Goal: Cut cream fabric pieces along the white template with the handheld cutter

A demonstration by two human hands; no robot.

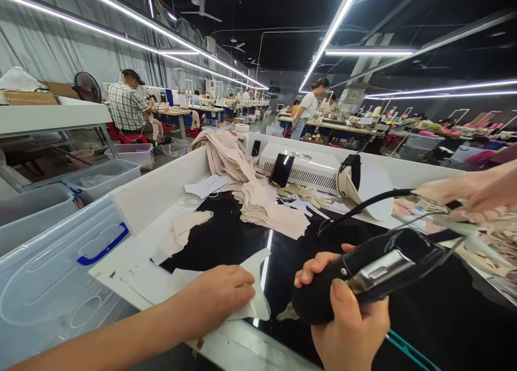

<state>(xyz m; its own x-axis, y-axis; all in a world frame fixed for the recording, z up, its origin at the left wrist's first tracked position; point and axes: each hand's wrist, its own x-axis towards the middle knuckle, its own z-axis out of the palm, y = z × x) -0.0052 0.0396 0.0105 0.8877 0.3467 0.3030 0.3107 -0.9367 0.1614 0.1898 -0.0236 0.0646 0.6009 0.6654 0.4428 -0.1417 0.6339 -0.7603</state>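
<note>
My right hand (351, 317) is wrapped around a black corded handheld tool (319, 293) with a rounded end and a long metal lever, held above the glossy black table surface (428, 317). To its left, my left hand (222, 295) has curled fingers closed on a cream fabric piece (260, 301) at the table's front edge. Part of that piece lies hidden beneath the hand. A small scrap (287, 313) shows beside the tool's rounded end. Another cream fabric piece (181, 233) rests farther back on the left.
Stacked beige fabric pieces (270, 207) lie mid-table. Behind them are a phone (283, 170) and a white vented machine (319, 163). Another person's hands (476, 193) hold something near the cable at right. A clear plastic bin (48, 285) stands at left.
</note>
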